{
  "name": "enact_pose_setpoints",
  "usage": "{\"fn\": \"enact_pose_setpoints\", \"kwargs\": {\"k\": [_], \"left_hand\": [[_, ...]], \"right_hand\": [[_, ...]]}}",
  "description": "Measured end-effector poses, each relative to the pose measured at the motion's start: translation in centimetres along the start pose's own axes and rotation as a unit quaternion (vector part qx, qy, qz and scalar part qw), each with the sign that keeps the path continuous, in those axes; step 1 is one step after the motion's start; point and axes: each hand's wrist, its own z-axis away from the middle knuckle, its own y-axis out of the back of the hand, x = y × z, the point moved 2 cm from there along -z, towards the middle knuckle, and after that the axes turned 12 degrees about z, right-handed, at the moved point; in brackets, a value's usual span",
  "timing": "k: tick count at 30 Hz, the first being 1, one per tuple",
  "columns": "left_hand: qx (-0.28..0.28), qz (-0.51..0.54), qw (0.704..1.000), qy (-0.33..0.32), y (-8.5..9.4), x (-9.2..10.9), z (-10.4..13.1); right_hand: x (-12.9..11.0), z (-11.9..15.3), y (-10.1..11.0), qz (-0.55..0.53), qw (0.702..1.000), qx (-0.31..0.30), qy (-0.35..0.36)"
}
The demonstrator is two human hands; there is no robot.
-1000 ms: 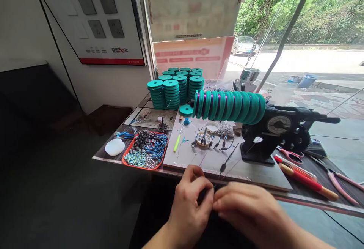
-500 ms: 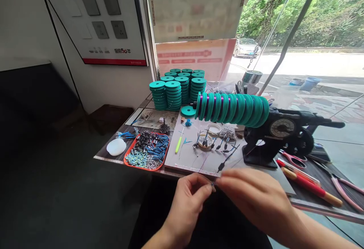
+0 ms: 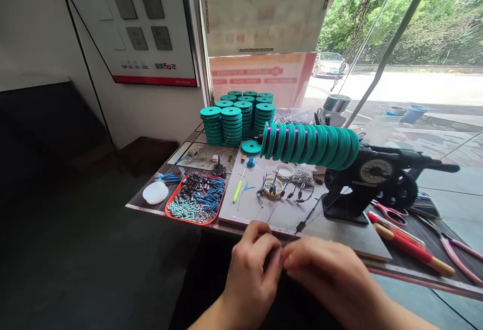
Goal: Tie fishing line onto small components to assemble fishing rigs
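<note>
My left hand (image 3: 254, 267) and my right hand (image 3: 328, 269) meet fingertip to fingertip just off the table's near edge, above my lap. Both are closed in a pinch. Whatever is between the fingertips is too small and hidden to make out. Just beyond them, a dark wire-like piece with a black body (image 3: 302, 226) lies slanted near the board's front edge. Several similar black-bodied pieces (image 3: 290, 194) rest farther back on the board, around a small round dish of beads (image 3: 272, 187). A light-green-handled needle tool (image 3: 237, 191) lies to their left.
A red-rimmed tray (image 3: 222, 203) of small blue and black parts stands left of the board (image 3: 241, 214). A black winder (image 3: 372, 174) carries a row of teal spools (image 3: 313, 144). Stacked teal spools (image 3: 231, 124) stand behind. Scissors (image 3: 392, 213) and pink-handled pliers (image 3: 455, 254) lie right.
Both hands have dropped slightly and come closer together, and the left fingers have curled more. The slanted black-bodied piece has shifted slightly right. The view has moved a little.
</note>
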Motion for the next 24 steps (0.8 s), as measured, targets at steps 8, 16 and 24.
{"fn": "enact_pose_setpoints", "kwargs": {"k": [8, 16, 24], "left_hand": [[0.100, -0.201, 0.936, -0.272, -0.3, 0.0, 0.9], [0.014, 0.413, 0.830, 0.375, -0.3, -0.7, -0.2], [0.007, 0.466, 0.754, 0.463, -0.3, -1.0, -0.2]], "right_hand": [[0.6, -5.9, 0.0, -0.094, 0.972, -0.095, -0.191], [0.5, -0.3, 0.6, 0.273, 0.940, 0.064, 0.196], [0.5, 1.9, -1.7, 0.293, 0.929, 0.020, 0.224]]}}
